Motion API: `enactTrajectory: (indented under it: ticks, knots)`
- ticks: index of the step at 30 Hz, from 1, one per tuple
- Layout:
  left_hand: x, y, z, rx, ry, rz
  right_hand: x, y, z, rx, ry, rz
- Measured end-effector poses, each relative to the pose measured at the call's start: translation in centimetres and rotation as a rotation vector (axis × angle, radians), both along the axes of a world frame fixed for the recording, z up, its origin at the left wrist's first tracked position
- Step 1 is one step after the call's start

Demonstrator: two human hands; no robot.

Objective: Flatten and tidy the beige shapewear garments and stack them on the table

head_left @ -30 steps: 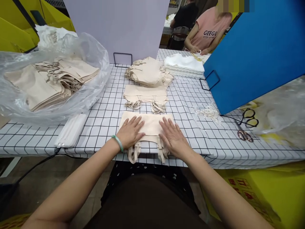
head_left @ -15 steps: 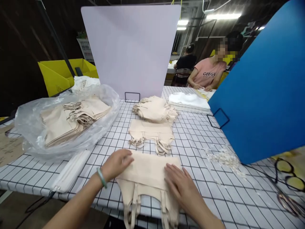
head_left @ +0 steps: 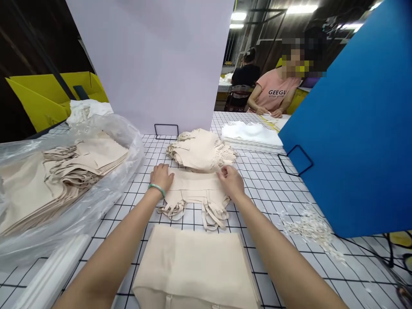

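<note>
A small stack of folded beige camisoles lies between my hands, its loose straps bunched toward me. My left hand rests at its left edge, fingers extended and thumb against the cloth. At the upper right corner, my right hand has its thumb and fingertips pinched on the fabric. Closer to me, another folded beige camisole lies flat, its lower part cut off by the frame. A ruffled pile of beige camisoles sits just beyond the stack.
A clear plastic bag of beige garments occupies the left. A lilac board and a blue board stand upright. White folded cloth lies behind; small white scraps lie right. A co-worker sits across the table.
Both hands have left the nearest camisole and reached forward to the small stack beyond it. My right hand has closed on that stack's corner. The view has shifted closer.
</note>
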State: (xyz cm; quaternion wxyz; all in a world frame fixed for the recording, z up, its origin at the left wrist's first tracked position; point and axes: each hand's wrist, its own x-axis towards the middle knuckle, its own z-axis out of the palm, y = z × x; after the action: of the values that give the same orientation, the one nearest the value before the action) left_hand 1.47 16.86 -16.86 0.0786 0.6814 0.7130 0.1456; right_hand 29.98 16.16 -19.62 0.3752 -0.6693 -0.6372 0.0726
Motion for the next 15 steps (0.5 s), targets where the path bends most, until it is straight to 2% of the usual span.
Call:
enactTrajectory:
  ticks: [4, 7, 9, 12, 13, 15]
  knots:
    - [1.4, -0.7, 0.7, 0.136, -0.012, -0.125, -0.7, 0.3, 0.6, 0.036, -0.051, 0.06]
    - [3.2, -1.2, 3.0, 0.295, -0.108, -0.347, -1.4, -0.8, 2.7, 0.095, -0.043, 0.186]
    - [4.5, -1.0, 5.3, 0.328, -0.163, -0.547, -2.2, -2.0, 4.9, 0.145, 0.006, 0.319]
    - [5.2, -0.4, 8.9, 0.148, -0.155, -0.743, -3.5, -4.3, 9.2, 0.263, 0.071, 0.428]
    - [4.9, -0.3, 9.9, 0.078, -0.14, -0.773, -3.9, -5.1, 10.8, 0.322, 0.088, 0.43]
    - [3.5, -0.8, 11.4, 0.081, -0.197, -0.711, -4.1, -6.8, 13.8, 0.467, 0.146, 0.422]
